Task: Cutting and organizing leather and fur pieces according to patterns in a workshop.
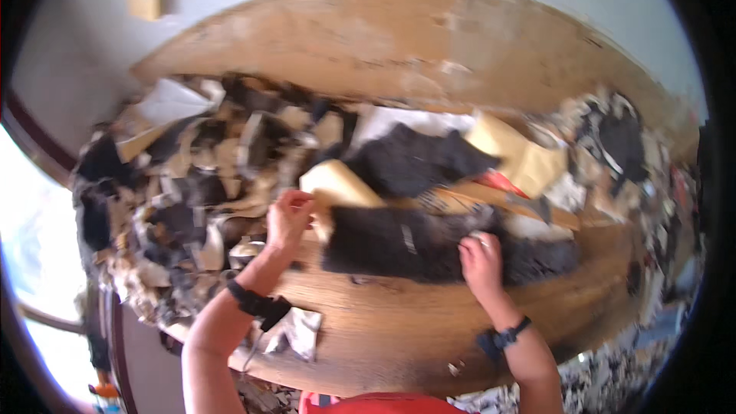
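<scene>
Presently, head view: a dark fur strip (379, 245) lies on the desk (368, 326). Left hand (290, 222) is at the strip's left end, right hand (483, 262) over its right part, both curled; whether either pinches it cannot be told.

At the centre of the frame, your right hand (483, 262) touches a long dark fur piece (383, 249) on the wooden desk (376, 322), your left hand (290, 224) just beside its left end, fur scraps (203, 188) heaped at left.
</scene>
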`<move>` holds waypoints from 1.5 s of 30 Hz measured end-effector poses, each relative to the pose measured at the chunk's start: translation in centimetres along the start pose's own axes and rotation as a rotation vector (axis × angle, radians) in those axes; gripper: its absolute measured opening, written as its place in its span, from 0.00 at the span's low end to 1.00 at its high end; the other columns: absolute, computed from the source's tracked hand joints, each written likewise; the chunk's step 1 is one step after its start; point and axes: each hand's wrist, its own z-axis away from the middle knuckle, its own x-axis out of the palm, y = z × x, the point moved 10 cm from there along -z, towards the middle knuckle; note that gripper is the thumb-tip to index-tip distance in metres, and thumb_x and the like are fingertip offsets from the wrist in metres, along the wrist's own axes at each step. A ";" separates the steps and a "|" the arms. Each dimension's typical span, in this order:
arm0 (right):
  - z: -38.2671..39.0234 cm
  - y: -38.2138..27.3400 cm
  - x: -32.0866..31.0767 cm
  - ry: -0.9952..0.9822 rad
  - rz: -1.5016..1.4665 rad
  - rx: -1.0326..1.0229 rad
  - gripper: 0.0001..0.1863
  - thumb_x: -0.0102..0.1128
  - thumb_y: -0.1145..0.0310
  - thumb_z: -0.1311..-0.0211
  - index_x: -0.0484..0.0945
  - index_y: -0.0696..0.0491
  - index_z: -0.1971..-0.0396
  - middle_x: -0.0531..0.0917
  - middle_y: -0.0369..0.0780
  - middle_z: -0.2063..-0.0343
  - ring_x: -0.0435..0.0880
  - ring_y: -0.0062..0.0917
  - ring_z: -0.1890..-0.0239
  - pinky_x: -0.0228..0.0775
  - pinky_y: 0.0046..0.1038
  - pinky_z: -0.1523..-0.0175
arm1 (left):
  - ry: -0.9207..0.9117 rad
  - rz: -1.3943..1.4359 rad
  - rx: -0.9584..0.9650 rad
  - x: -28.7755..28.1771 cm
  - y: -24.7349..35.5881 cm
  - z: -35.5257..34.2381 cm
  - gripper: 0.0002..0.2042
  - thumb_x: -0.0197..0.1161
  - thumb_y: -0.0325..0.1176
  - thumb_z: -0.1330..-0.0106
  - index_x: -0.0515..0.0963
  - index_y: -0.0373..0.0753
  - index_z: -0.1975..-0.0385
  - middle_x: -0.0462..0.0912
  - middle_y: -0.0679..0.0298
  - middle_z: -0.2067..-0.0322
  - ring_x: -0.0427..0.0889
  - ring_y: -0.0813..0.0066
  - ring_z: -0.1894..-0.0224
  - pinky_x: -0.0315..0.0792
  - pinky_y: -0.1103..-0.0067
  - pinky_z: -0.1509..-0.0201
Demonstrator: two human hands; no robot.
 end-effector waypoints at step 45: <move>2.7 2.2 0.5 -0.149 0.304 0.111 0.07 0.55 0.73 0.36 0.72 0.60 0.62 0.72 0.51 0.60 0.72 0.48 0.56 0.65 0.45 0.48 | 0.286 0.116 0.360 -42.6 11.3 -21.4 0.12 0.45 0.23 0.24 0.80 0.33 0.60 0.85 0.63 0.67 0.83 0.77 0.67 0.78 0.79 0.62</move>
